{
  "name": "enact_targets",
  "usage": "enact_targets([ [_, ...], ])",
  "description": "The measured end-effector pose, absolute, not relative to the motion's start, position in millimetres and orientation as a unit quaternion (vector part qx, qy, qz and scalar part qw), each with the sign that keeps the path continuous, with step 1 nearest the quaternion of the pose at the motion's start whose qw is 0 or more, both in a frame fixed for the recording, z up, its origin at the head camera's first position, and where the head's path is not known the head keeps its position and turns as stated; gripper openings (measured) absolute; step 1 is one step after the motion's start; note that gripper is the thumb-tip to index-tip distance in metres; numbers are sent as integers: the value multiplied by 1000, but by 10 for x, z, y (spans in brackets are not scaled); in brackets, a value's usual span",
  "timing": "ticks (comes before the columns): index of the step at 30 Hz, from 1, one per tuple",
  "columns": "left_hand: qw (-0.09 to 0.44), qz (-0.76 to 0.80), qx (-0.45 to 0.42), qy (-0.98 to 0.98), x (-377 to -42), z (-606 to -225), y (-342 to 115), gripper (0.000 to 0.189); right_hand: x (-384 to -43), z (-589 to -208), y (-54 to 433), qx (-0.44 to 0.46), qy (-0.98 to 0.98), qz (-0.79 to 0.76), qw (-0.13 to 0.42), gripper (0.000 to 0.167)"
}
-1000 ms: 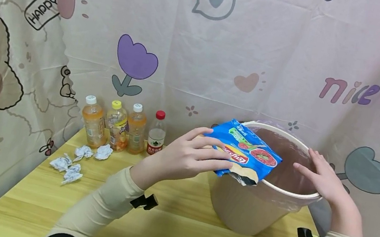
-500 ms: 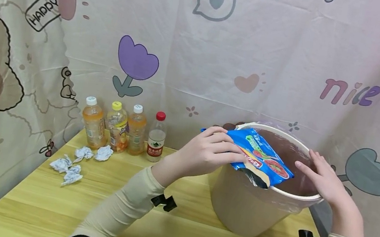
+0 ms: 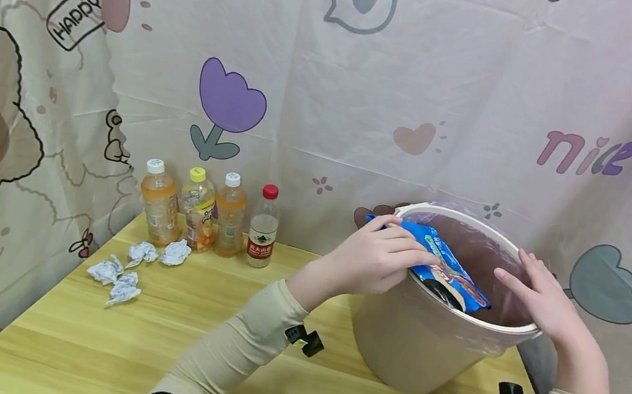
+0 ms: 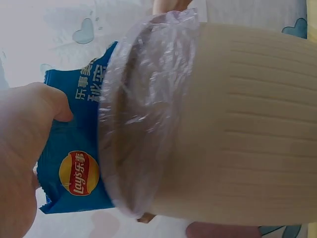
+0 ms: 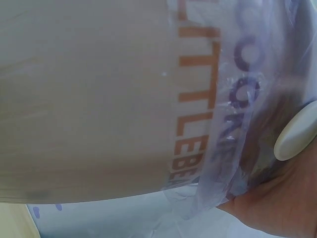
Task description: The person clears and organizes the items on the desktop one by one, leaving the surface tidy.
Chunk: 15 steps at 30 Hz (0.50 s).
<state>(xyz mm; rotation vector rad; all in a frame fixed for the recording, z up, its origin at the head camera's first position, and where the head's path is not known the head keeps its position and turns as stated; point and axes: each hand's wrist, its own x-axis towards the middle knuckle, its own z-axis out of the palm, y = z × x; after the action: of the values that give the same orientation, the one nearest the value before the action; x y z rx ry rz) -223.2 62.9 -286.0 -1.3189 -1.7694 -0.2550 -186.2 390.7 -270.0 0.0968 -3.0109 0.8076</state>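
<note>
At the worktop's point(image 3: 56, 335) left edge, four crumpled paper balls point(image 3: 123, 289) are lying together, with three orange-drink bottles point(image 3: 161, 208) and a red-capped water bottle point(image 3: 263, 233) standing upright behind them along the back edge, well apart from your hands.

To the right, your left hand point(image 3: 370, 260) is holding the blue Lay's chip bag point(image 3: 451, 268) at its left end: the fingers point(image 3: 414, 258) are pinching it from above while the thumb point(image 4: 62, 109) is pressing from below. The bag is lying just right of those fingers, partly over the mouth of the beige bin point(image 3: 417, 341), which is standing by the worktop's right edge. Its long axis appears to be slanting down rightward into the opening, though foreshortening leaves that unsure. The gripped end is sticking out past the left rim and the clear liner point(image 4: 148, 84); you cannot tell whether the bag is touching the rim.

Farther right, your right hand point(image 3: 554, 304) is resting on the bin's right rim, fingers straight, thumb spread over the opening. It is staying off the bag, so your left is the nearer hand.
</note>
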Motion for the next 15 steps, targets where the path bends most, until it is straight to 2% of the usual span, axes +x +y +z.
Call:
enact_targets([
  [7,414,-83,-535,-732,-2231,-2944,773,36,-1859,-2718,3925,38,-966,257,17,85],
  [15,413,-96,-517,-744,-2212,-3054,828,35,-1872,-2720,3942,45,-964,262,17,83],
])
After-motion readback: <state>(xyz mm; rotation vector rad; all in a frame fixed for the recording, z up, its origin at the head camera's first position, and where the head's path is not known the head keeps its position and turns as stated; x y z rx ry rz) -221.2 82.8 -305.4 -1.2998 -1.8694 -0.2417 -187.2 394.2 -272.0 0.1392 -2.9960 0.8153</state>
